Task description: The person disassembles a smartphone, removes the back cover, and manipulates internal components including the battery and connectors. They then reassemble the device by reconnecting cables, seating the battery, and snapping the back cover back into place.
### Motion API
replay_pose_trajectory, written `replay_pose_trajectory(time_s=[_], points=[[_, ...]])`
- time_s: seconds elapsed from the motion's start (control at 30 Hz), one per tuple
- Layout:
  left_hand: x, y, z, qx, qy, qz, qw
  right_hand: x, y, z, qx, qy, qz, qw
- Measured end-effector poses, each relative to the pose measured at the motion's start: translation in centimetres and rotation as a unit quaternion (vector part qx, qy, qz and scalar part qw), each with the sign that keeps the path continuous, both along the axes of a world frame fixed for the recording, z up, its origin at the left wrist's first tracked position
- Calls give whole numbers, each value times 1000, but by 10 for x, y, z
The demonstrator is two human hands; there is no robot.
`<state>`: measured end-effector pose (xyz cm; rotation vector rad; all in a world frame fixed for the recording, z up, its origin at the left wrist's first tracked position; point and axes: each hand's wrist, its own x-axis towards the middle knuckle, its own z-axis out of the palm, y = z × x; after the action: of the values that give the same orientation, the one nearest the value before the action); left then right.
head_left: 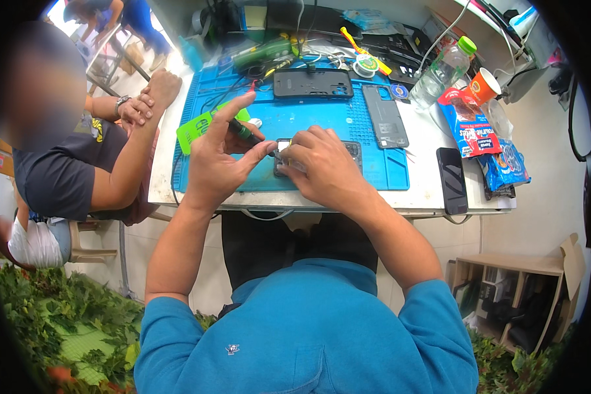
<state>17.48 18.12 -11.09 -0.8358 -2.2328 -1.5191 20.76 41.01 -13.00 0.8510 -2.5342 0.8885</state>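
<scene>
My left hand [222, 157] grips a black and green screwdriver [246, 134], index finger raised, its tip angled down at an opened phone [352, 155] on the blue mat [210, 177]. My right hand [318, 164] is bent over that phone, fingertips down on it near the tool's tip; whether they pinch a small part is hidden. A bright green card [197, 131] lies left of my left hand. A black phone case [312, 83] sits behind my hands, and a grey back panel [381, 111] lies to the right.
A seated person [65, 164] leans at the desk's left edge, other people behind. Right: a bottle [437, 79], orange cup [482, 85], snack packets [469, 121], dark phone [453, 180]. Tools and cables [276, 49] crowd the back. A wooden shelf [509, 262] stands lower right.
</scene>
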Motion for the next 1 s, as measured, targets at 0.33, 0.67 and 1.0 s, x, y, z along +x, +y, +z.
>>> replay_pose_trajectory(time_s=[0.33, 0.67, 1.0], points=[[12, -4, -3, -34, -3, -7, 999, -72, 22, 20, 84, 53, -55, 994], [10, -10, 21, -120, -1, -122, 985, -156, 39, 12, 171, 98, -87, 976], [12, -8, 16, -114, -19, -155, 981, -139, 38, 14, 156, 108, -87, 978]])
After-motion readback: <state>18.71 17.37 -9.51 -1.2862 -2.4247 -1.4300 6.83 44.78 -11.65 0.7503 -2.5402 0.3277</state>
